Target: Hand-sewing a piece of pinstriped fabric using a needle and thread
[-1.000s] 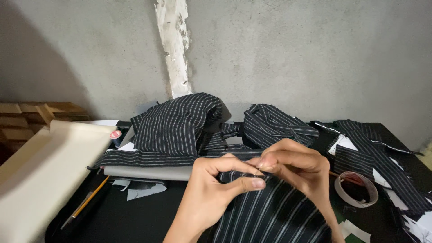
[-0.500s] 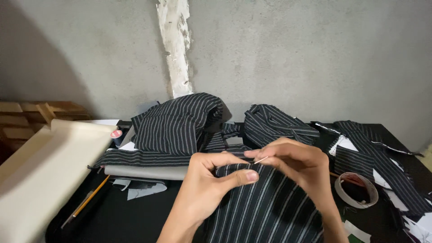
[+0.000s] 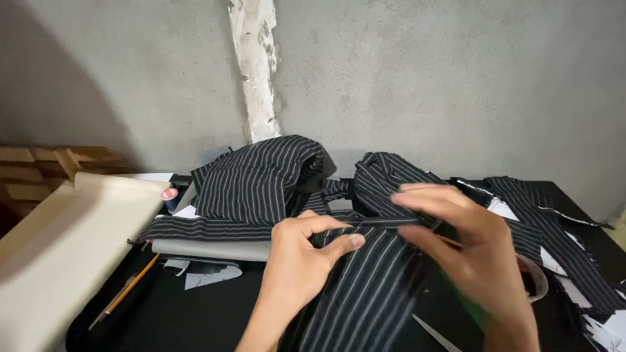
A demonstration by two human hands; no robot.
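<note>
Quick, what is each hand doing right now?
Left hand: closed, pinching the black pinstriped fabric piece.
Right hand: blurred, fingers curled at the same fabric's top edge; a firm grip cannot be told.

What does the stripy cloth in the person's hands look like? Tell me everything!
The stripy cloth is black with thin pale lines running along its length. It looks like soft woven fabric. It lies on the black table and runs toward the camera. The left hand pinches its top edge with the thumb lying across it, and the right hand, blurred, holds that edge from the other side. More pieces of the same fabric are heaped behind it.
</note>
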